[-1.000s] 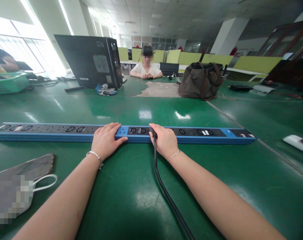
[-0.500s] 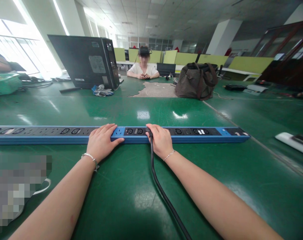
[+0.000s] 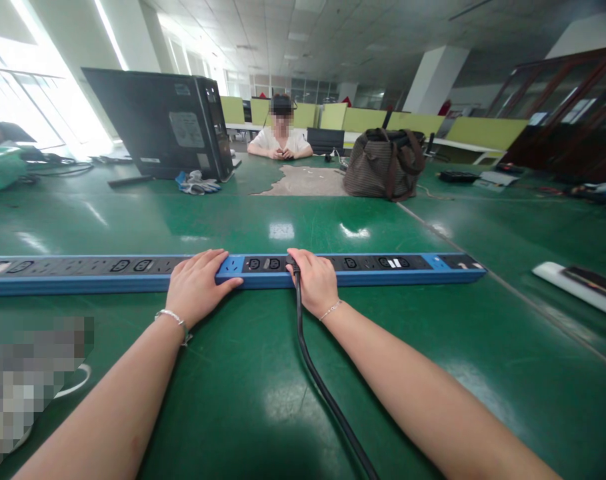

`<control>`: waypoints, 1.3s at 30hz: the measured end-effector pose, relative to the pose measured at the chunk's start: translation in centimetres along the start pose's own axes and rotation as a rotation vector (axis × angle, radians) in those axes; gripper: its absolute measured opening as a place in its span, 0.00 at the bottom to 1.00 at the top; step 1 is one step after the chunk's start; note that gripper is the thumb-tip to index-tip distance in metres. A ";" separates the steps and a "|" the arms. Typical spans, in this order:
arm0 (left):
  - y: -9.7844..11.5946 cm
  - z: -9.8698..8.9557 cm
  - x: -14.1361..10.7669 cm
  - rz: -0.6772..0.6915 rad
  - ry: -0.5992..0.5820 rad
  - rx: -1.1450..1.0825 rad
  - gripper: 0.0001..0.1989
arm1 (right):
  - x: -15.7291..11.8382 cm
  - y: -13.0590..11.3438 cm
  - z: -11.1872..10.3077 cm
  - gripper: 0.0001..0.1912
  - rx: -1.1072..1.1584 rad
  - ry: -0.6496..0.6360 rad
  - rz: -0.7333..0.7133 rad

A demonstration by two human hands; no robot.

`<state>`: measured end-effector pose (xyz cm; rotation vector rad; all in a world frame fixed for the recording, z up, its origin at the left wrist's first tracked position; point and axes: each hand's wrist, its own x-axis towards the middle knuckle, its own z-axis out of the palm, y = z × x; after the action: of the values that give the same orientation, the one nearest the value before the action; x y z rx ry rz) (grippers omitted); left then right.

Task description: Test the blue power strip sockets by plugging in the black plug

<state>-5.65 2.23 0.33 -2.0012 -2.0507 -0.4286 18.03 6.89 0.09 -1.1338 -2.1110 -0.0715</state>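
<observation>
A long blue power strip (image 3: 263, 283) with black sockets lies across the green table. My left hand (image 3: 195, 285) grips it left of the middle, with fingers over the top and the thumb along the front side. Just right of a blue socket section, my right hand (image 3: 313, 280) is closed around a black plug (image 3: 291, 259) at one of the sockets. Its fingers partly cover the plug, so how deep it sits cannot be seen. From the plug a black cable (image 3: 319, 380) runs down toward me between my forearms.
Farther back stand a black computer tower (image 3: 163, 127), gloves (image 3: 197, 183) and a brown bag (image 3: 383, 163). A person (image 3: 281, 141) sits across the table, hands together. On the right lies a white bar-shaped object (image 3: 573, 287); a green basket (image 3: 1, 168) is at the left.
The view has turned slightly, so everything appears a little farther left. Both hands keep their places on the power strip and plug.
</observation>
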 end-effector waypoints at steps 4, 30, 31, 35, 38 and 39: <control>0.1 -0.1 0.0 0.007 -0.008 0.003 0.32 | 1.4 -1.0 -1.4 0.20 0.153 0.273 0.137; 0.0 0.1 0.0 0.006 0.004 -0.005 0.32 | -0.1 13.0 -7.8 0.21 0.186 0.178 0.303; 0.0 0.0 0.0 0.006 0.005 -0.007 0.32 | -0.3 13.1 -7.8 0.20 0.179 0.164 0.302; 0.0 -0.1 0.0 0.003 -0.004 -0.009 0.32 | -0.8 13.1 -8.0 0.18 0.127 0.113 0.295; 0.1 -0.1 0.0 0.000 -0.007 -0.009 0.32 | -1.0 13.1 -8.2 0.17 0.095 0.107 0.296; 0.1 -0.1 0.0 0.000 -0.007 -0.010 0.32 | -1.0 13.1 -8.2 0.17 0.087 0.106 0.295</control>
<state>-5.59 2.16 0.44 -2.0110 -2.0563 -0.4333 32.84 11.17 1.91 -1.3450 -1.8175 0.0962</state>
